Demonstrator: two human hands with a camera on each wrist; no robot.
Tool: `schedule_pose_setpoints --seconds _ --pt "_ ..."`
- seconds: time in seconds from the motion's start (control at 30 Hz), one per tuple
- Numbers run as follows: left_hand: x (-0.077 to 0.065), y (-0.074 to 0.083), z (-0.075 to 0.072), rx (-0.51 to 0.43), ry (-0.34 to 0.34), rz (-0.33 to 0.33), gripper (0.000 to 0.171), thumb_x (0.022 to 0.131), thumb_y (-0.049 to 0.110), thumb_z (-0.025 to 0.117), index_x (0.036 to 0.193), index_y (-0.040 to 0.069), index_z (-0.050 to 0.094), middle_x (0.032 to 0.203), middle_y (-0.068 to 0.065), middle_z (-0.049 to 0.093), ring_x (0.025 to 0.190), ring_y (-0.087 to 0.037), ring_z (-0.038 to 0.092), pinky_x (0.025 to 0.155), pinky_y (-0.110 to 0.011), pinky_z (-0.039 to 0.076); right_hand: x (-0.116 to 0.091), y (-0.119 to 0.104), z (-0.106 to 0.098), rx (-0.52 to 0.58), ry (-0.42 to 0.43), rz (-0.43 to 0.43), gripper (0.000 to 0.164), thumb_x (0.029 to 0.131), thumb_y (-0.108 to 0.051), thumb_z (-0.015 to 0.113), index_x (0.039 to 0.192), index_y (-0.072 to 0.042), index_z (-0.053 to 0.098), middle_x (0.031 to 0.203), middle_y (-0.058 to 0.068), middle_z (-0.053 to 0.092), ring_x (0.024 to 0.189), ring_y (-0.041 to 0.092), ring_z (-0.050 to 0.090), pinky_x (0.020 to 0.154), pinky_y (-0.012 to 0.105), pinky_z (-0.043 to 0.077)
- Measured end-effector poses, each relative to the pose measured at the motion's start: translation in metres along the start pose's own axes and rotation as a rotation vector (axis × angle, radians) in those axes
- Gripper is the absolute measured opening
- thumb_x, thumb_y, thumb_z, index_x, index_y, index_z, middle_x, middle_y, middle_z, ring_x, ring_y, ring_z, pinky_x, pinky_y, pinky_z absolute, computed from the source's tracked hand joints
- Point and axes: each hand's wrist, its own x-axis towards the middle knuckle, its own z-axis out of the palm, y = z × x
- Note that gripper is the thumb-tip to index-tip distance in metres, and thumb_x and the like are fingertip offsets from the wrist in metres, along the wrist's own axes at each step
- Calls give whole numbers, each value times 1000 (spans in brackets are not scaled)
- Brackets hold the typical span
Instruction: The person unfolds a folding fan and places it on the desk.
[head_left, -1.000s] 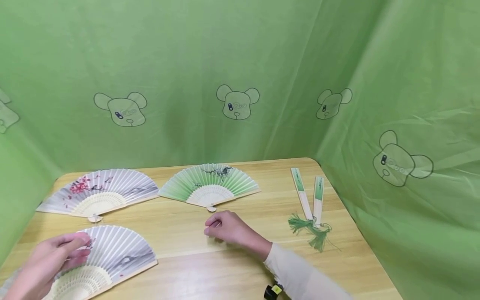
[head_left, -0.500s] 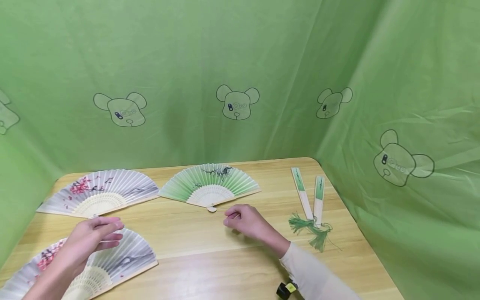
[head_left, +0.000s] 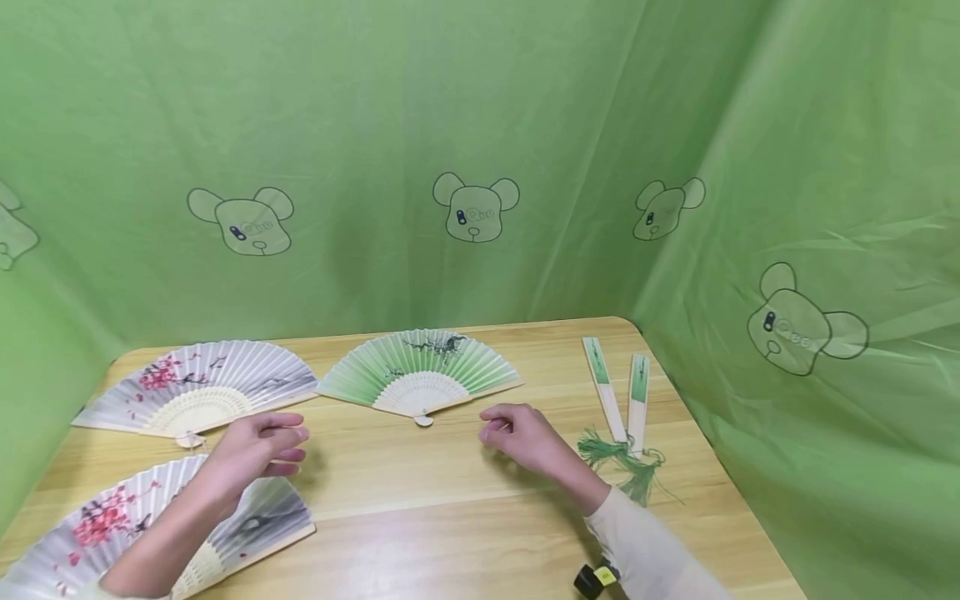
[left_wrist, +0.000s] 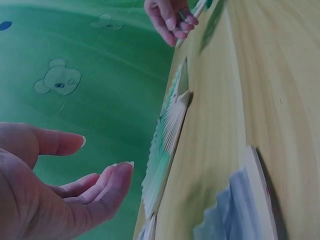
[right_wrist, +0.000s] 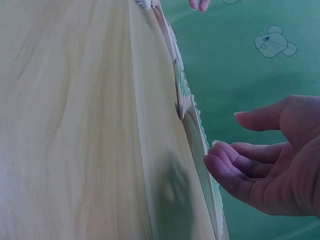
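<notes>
My left hand hovers above the right part of the near grey fan, fingers relaxed and holding nothing. In the left wrist view a gap shows between its thumb and fingertips. That fan lies spread, with pink blossoms, partly hidden by my forearm. My right hand is over the table, right of the spread green fan's pivot, its fingers loosely bent around nothing. The green fan carries a dark branch print. Another spread grey fan with blossoms lies at the back left.
Two folded fans with green tassels lie at the right of the wooden table. Green curtains printed with bear heads stand behind and at both sides.
My left hand has moved right and away from me across the near grey fan, uncovering its blossoms. My right hand has shifted right, toward the folded fans. The fans stay where they were.
</notes>
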Motion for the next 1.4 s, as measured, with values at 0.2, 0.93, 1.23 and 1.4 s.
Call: schedule_pose_setpoints --seconds 0.2,0.93,1.23,1.4 --pt "11 7 23 -8 -27 14 57 94 18 62 138 -12 42 130 -33 57 90 -20 70 84 -39 66 0 5 -6 -4 19 45 38 90 -20 69 123 -4 65 96 1 71 81 13 65 66 20 60" --pt "59 41 112 -141 -109 -12 52 91 11 66 135 -10 47 125 -29 60 86 -21 68 86 -41 65 -14 47 -66 -182 180 156 41 91 -26 68 126 -4 63 106 6 72 97 21 68 81 34 63" --pt "77 57 146 -157 -129 -22 49 90 11 68 131 -8 51 118 -26 64 80 -18 68 83 -39 66 -20 64 -86 -206 220 170 45 92 -27 67 127 1 60 109 12 72 101 28 68 85 39 62" --pt "83 65 160 -153 -148 -27 48 89 12 70 130 -6 52 116 -24 65 79 -18 69 82 -39 66 -22 70 -93 -215 245 176 46 93 -24 66 128 4 58 111 16 71 103 32 68 86 43 62"
